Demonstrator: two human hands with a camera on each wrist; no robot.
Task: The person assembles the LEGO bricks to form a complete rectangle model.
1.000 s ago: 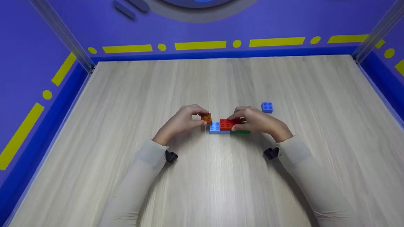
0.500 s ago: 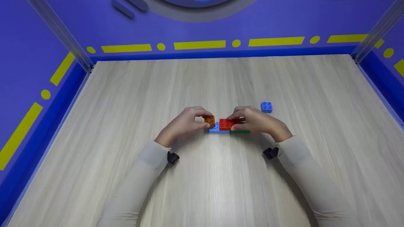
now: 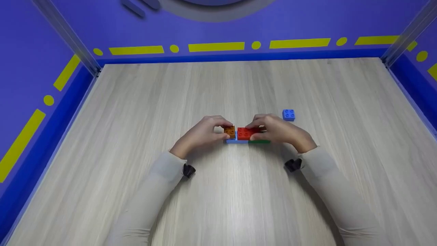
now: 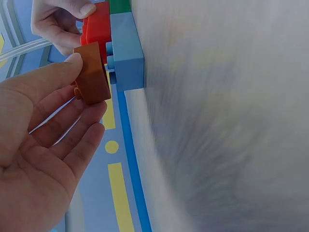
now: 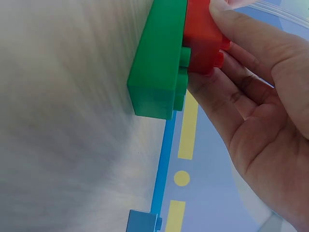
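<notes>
Left hand (image 3: 204,132) pinching studded brown brick (image 4: 92,75), right hand (image 3: 277,128) gripping red brick (image 3: 243,133), probably plastic, wood-grained tabletop (image 3: 225,191)

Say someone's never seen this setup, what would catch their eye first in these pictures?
Probably the bright red brick, near the middle of the table, held by the right hand and bridging a light blue brick and a green brick. Next, the orange-brown brick, which the left hand pinches over the light blue one's studs, not yet pressed down. A small blue brick sits apart on the table beyond the right hand.
</notes>
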